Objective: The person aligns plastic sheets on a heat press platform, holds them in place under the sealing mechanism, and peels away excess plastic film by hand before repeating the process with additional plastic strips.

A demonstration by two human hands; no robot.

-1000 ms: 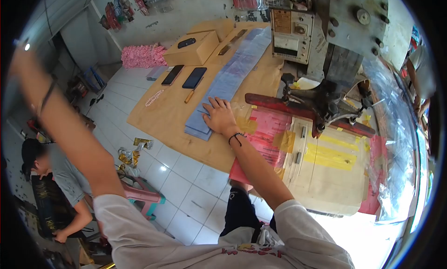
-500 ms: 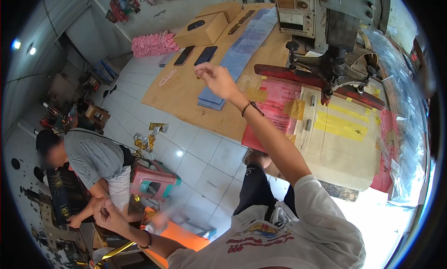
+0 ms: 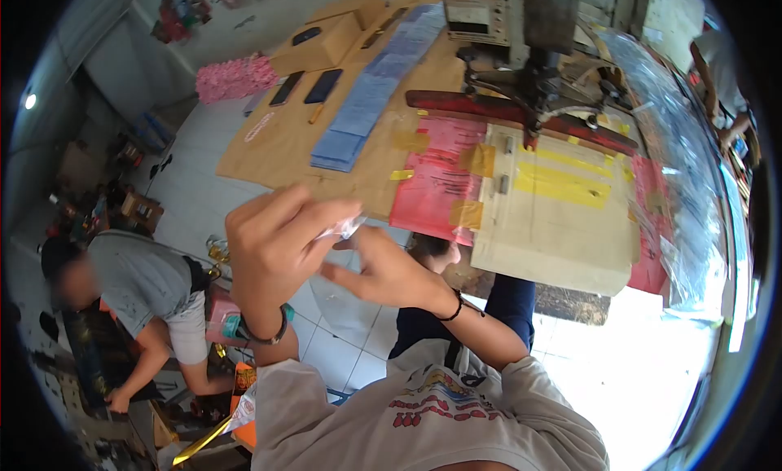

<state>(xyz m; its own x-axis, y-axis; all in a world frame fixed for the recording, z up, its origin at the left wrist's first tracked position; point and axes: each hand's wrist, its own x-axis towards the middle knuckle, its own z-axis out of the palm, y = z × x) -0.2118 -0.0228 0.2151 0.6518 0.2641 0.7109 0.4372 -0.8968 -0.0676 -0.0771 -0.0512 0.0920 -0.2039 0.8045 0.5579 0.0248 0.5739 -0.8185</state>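
Observation:
In front of my chest my two hands meet, a little short of the table's front edge. My left hand (image 3: 273,243) has its fingers bent and pinches a small crumpled piece of clear plastic (image 3: 349,226). Close against it is my right hand (image 3: 387,269), its upper fingers at the plastic and its thumb stretched beneath; blur and overlap hide whether it grips. Beyond them, a stack of blue strips (image 3: 350,129) lies on the brown tabletop (image 3: 244,163). A red sheet (image 3: 440,178) and a taped beige board (image 3: 562,239) lie under the press.
The press with its red bar (image 3: 456,104) stands over the board. Two phones, a cardboard box (image 3: 326,51) and a pink bundle (image 3: 236,78) are at the back left. A seated person (image 3: 151,279) works at lower left; another person (image 3: 725,88) stands far right.
My right hand has come back from over the table toward my chest. My left hand has risen from the lower left to meet it, with clear plastic now visible. The view has shifted.

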